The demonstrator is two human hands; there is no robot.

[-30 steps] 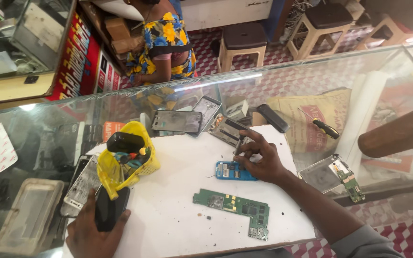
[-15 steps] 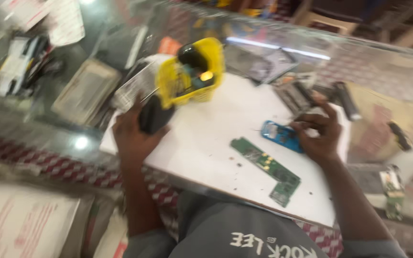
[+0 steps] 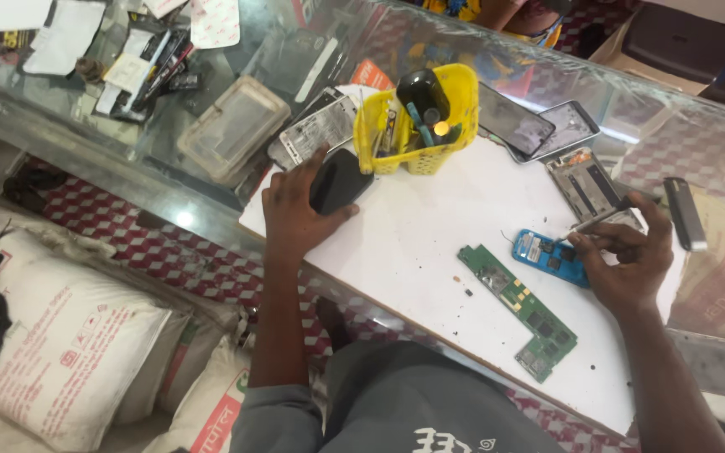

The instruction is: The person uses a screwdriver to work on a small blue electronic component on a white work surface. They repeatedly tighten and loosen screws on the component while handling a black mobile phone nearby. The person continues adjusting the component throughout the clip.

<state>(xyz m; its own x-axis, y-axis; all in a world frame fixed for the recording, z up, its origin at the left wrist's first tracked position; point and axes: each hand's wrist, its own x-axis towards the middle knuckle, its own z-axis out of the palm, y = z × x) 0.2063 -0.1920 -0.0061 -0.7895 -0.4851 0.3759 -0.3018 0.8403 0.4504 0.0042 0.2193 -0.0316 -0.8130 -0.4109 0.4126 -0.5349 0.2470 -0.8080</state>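
Note:
My left hand (image 3: 294, 210) grips a black oval object (image 3: 340, 181) on the left part of a white board (image 3: 430, 252). My right hand (image 3: 627, 256) holds a thin metal tool (image 3: 591, 225), its tip touching a small blue circuit board (image 3: 547, 256). A long green circuit board (image 3: 524, 309) lies on the white board in front of it. A yellow basket (image 3: 413, 126) full of tools stands just beyond my left hand.
The white board rests on a glass counter (image 3: 169, 168). Phone frames and screens (image 3: 539, 126) lie behind the basket, a clear plastic case (image 3: 232, 126) to its left. A black bar-shaped object (image 3: 684, 211) lies at right. White sacks (image 3: 60, 352) sit on the floor.
The camera has swung left and down, bringing the floor and sacks into view. Both hands stay in place, the left on the black object, the right at the blue board.

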